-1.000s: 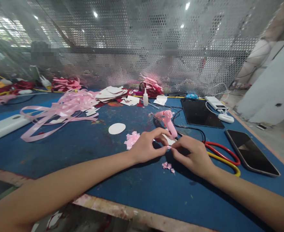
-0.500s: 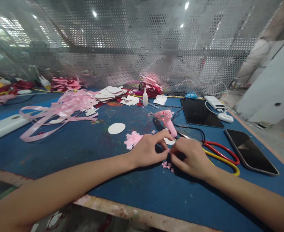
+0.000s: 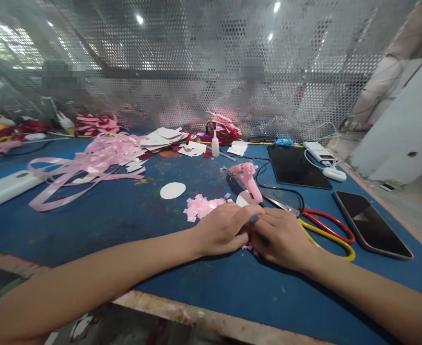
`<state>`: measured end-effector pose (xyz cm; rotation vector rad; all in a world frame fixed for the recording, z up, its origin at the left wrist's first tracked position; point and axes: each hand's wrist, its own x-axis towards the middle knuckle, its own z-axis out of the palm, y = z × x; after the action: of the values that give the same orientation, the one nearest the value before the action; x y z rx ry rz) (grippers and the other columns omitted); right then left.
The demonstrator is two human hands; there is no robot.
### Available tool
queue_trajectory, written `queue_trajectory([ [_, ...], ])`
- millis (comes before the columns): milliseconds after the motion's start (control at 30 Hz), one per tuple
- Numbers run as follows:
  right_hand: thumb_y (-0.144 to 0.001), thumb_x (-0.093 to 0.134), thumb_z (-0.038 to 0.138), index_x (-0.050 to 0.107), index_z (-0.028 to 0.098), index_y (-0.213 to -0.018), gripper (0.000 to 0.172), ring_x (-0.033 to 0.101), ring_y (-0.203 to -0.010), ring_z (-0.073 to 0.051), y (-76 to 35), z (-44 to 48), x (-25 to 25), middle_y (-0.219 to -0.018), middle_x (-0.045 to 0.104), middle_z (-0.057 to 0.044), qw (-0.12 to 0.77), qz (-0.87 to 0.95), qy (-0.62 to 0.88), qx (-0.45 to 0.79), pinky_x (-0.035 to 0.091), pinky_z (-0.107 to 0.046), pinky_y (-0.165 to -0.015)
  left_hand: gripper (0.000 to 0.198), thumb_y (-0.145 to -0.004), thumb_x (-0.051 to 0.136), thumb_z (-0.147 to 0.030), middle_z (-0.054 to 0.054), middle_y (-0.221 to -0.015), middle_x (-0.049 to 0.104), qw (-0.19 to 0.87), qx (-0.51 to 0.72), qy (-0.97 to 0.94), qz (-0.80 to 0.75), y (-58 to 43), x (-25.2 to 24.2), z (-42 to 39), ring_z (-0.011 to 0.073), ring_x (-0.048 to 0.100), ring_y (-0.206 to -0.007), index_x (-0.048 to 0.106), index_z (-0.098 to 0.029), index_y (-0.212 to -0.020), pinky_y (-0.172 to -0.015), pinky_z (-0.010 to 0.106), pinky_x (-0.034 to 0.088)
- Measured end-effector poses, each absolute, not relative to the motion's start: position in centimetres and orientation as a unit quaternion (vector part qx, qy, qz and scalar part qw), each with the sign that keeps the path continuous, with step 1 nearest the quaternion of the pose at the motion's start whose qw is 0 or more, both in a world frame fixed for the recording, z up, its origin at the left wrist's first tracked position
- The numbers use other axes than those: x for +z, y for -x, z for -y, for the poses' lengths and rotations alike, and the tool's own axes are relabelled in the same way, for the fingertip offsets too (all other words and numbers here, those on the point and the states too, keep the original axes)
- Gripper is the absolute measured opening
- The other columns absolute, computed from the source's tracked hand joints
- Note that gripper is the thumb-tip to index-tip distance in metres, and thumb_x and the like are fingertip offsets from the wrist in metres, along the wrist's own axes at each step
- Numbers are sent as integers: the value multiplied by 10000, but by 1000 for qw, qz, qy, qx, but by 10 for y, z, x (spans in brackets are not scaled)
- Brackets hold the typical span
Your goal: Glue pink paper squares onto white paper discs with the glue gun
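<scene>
My left hand [image 3: 222,228] and my right hand [image 3: 282,235] meet fingertip to fingertip low on the blue table [image 3: 132,225]. Both have their fingers curled together over small pink ribbon scraps [image 3: 247,247]; what they pinch is hidden beneath the fingers. Just behind the hands lies a pink glue gun [image 3: 249,182] with its nozzle toward a small white disc [image 3: 242,199]. A heap of cut pink ribbon squares [image 3: 201,206] lies left of the disc, close to my left hand.
Red and yellow handled scissors [image 3: 324,231] lie right of my right hand. A phone [image 3: 372,224], a tablet [image 3: 297,168] and a power bank [image 3: 320,153] sit at the right. Loose pink ribbon [image 3: 88,167], a white oval [image 3: 172,190], paper pieces [image 3: 168,139] and a glue bottle [image 3: 216,144] lie behind.
Both hands have drawn nearer to me and lowered onto the pink scraps, which are now mostly covered. The white disc and the ribbon heap behind them have come into view.
</scene>
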<state>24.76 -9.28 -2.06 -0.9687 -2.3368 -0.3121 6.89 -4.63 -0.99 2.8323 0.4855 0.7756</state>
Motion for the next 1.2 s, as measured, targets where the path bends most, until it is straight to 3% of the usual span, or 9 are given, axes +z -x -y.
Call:
queue_trajectory([
  [267, -790, 474, 141, 537, 184, -609, 197, 458, -573, -135, -247, 93, -24, -605, 578, -29, 302, 869, 349, -177, 292, -283, -535, 302, -803, 438, -146, 60, -837, 629, 9, 265, -957, -121, -67, -9, 45, 199, 598, -778, 376, -187, -1096, -718, 306, 441],
  [467, -825, 467, 167, 542, 186, -607, 232, 455, -573, -132, -247, 93, -21, -606, 587, -25, 296, 872, 344, -186, 301, -284, -536, 313, -800, 448, -127, 54, -799, 612, -13, 289, -953, -94, -67, -8, 44, 184, 558, -706, 354, -186, -1093, -680, 290, 424],
  [900, -872, 439, 172, 524, 176, -586, 298, 401, -560, -125, -248, 93, -22, -582, 545, -17, 309, 869, 331, -200, 265, -277, -537, 290, -795, 471, -98, 34, -765, 589, 2, 310, -947, -85, -67, -9, 44, 167, 542, -690, 380, -192, -1054, -670, 276, 431],
  [1200, -869, 460, 166, 536, 171, -619, 262, 381, -570, -120, -252, 91, -24, -572, 513, -4, 318, 864, 348, -178, 274, -268, -552, 380, -788, 512, -81, -15, -752, 649, 85, 372, -919, -102, -66, -9, 42, 145, 611, -772, 405, -213, -1128, -782, 279, 464],
])
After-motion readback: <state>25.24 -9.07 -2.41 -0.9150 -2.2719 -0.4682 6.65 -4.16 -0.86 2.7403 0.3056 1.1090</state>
